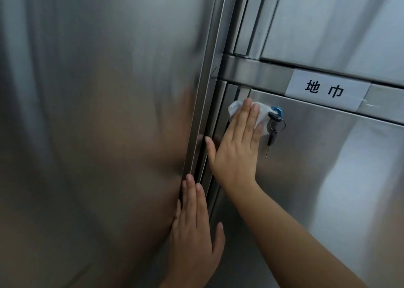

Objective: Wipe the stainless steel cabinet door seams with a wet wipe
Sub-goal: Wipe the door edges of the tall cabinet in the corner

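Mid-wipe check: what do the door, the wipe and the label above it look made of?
Door: brushed stainless steel by the look, grey with soft blurred reflections. Wipe: thin white nonwoven or paper, crumpled under the right hand; dampness cannot be told. Label: white paper, probably under clear tape, judging by its glossy edges.

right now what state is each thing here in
wet wipe, pressed against lower door by right hand
right hand, fingers straight, pressing
left hand, flat on left door edge
key, in lock, spare hanging below
lower door, looks shut
label, taped to rail
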The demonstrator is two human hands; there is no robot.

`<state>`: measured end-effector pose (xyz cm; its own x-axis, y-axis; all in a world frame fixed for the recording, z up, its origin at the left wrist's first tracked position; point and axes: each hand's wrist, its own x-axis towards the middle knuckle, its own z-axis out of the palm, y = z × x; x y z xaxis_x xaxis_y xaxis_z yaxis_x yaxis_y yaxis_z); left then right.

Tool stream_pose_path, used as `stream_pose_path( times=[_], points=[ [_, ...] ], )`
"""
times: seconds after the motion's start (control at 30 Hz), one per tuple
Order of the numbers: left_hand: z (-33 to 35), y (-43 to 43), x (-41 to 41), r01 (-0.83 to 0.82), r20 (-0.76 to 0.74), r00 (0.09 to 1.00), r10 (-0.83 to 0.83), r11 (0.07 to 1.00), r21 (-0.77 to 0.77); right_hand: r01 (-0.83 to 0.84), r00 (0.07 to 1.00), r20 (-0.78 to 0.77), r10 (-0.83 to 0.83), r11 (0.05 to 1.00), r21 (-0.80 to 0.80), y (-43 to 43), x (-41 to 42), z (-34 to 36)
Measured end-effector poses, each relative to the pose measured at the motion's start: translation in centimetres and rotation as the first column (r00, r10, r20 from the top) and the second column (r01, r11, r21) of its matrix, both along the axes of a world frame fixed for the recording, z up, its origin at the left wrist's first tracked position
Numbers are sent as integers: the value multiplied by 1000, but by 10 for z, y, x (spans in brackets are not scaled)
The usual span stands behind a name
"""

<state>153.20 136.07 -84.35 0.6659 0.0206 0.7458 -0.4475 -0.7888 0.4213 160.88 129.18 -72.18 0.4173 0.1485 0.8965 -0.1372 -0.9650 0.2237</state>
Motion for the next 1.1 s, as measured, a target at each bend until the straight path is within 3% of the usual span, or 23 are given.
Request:
stream_pose_path(
  times=[0.13,0.27,0.4,0.6,0.83,1.1],
  points=[
    [0,1,1,-7,8,1000,7,1000,10,38,999,35,-38,999,5,2,10,32],
    [2,3,-1,-9,1,1000,9,1000,-2,-15,1000,7,15,1000,-18,-7,6,16],
    [1,2,-2,0,-5,1000,0,1000,16,16,1000,-11,-17,999,-52,-11,-1,-10],
    [0,1,-2,-5,15,1000,5,1000,16,136,990,46,-132,986,-93,-10,7,21],
    [-1,0,-2,-6,4,1000,6,1000,6,12,997,81,-7,998,-67,-17,4,2],
    [-3,0,0,-1,-3,1000,1,1000,21,74,994,81,-71,996,-44,-9,10,19]
  ],
)
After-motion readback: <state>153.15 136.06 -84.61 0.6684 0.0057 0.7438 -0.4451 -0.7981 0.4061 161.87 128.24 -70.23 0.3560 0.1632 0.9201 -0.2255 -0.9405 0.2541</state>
